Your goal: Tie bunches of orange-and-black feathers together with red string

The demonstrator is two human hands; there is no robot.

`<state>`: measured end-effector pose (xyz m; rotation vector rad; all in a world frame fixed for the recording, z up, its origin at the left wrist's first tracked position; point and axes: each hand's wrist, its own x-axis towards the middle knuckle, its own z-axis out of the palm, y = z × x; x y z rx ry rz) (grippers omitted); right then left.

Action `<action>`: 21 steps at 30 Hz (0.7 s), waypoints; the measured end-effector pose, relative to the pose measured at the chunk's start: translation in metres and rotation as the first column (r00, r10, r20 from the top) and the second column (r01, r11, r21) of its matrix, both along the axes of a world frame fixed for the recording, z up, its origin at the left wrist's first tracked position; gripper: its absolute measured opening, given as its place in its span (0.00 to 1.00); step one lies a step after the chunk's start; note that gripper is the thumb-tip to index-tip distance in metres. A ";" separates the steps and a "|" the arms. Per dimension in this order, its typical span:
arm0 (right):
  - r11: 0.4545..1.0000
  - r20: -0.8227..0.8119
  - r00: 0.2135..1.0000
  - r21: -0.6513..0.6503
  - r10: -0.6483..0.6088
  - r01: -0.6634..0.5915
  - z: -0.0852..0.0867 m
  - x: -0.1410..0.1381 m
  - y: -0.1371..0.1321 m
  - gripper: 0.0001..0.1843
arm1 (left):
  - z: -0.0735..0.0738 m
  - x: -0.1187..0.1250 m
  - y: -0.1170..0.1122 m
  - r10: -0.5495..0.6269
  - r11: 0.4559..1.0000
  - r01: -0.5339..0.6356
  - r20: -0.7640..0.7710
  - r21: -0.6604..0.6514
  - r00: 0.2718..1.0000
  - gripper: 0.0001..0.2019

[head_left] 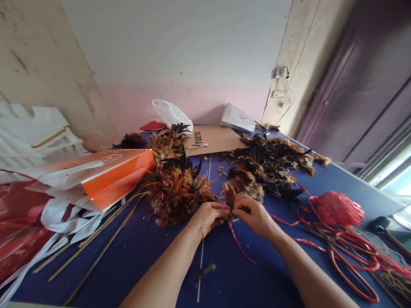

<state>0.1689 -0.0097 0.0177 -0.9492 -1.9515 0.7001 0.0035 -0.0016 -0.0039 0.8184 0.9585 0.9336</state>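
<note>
Over the blue table, my left hand [210, 217] and my right hand [253, 213] meet at their fingertips. Both pinch the base of a small brown feather bunch [229, 193]. A pink plastic string [239, 244] hangs from between the fingers and trails on the table toward me. Just beyond the right hand is a tan and grey feather clump [253, 188]. Left of my hands sits a thick pile of reddish-brown feathers [178, 192]. My fingers hide where string and quills come together.
Dark feathers [272, 164] are heaped at the right rear. A pink string ball [338, 208] and red-handled scissors [353, 265] lie on the right. On the left are thin sticks [99, 248] and an orange-and-white paper bag [118, 177]. Flattened cardboard [218, 139] lies at the back.
</note>
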 end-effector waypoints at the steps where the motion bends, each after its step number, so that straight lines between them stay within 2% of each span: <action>1: 1.000 0.003 1.000 0.000 0.013 -0.013 0.001 0.000 -0.001 0.07 | 0.000 0.000 0.000 0.003 1.000 -0.003 0.002 -0.007 1.000 0.10; 5: 0.999 -0.012 1.000 -0.032 0.024 -0.024 0.001 -0.002 -0.004 0.06 | 0.000 0.000 -0.001 -0.009 1.000 0.009 0.003 0.010 1.000 0.10; 7: 0.994 -0.028 0.999 -0.107 0.031 -0.034 0.000 -0.002 -0.006 0.04 | -0.001 0.000 -0.003 -0.026 0.998 0.028 -0.030 0.054 0.999 0.10; 10: 0.967 -0.006 0.998 -0.246 0.061 -0.060 -0.001 -0.001 -0.007 0.11 | -0.001 0.001 -0.005 -0.055 0.985 0.071 -0.100 0.158 0.993 0.09; 16: 0.988 0.073 0.997 -0.156 -0.003 0.015 -0.007 -0.001 -0.003 0.10 | 0.003 0.005 -0.007 -0.065 0.937 0.119 -0.171 0.330 0.983 0.09; 21: 0.979 0.075 0.997 -0.201 -0.013 0.028 -0.013 0.001 0.003 0.09 | 0.002 0.006 -0.006 0.027 0.876 0.129 -0.314 0.465 0.949 0.08</action>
